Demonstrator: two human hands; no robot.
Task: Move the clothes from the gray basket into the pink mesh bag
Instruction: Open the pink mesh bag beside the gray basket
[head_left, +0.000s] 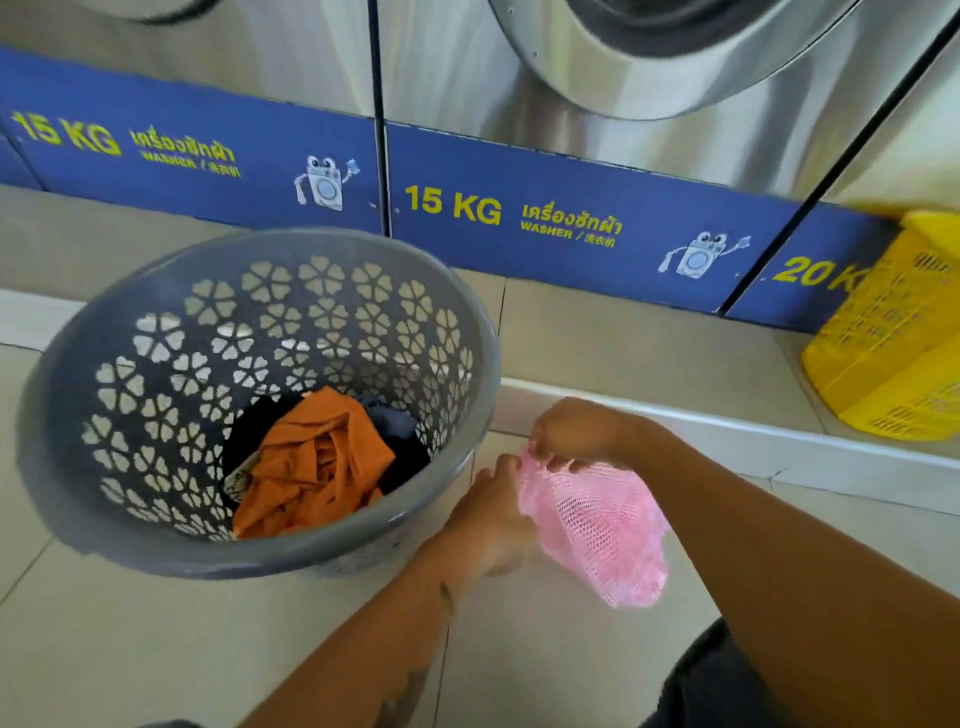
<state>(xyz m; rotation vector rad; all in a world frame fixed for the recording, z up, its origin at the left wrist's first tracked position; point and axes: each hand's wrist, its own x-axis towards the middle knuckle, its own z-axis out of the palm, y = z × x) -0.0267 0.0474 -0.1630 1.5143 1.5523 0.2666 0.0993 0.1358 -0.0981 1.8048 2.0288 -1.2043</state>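
Note:
A round gray basket (156, 322) with flower-shaped holes stands on the tiled floor at left. At its bottom lie an orange garment (317, 462) and dark clothes (400, 441). Just right of the basket, the pink mesh bag (597, 525) hangs crumpled above the floor. My left hand (493, 514) grips the bag's upper left edge. My right hand (571, 431) pinches the bag's top edge from above. Both hands hold the same end of the bag, close together.
A row of steel washers with blue "15 KG" panels (519, 208) stands on a raised tiled step (649, 415) behind the basket. A yellow plastic basket (893, 338) sits on that step at far right. My dark-clothed knee (717, 686) is at the bottom right.

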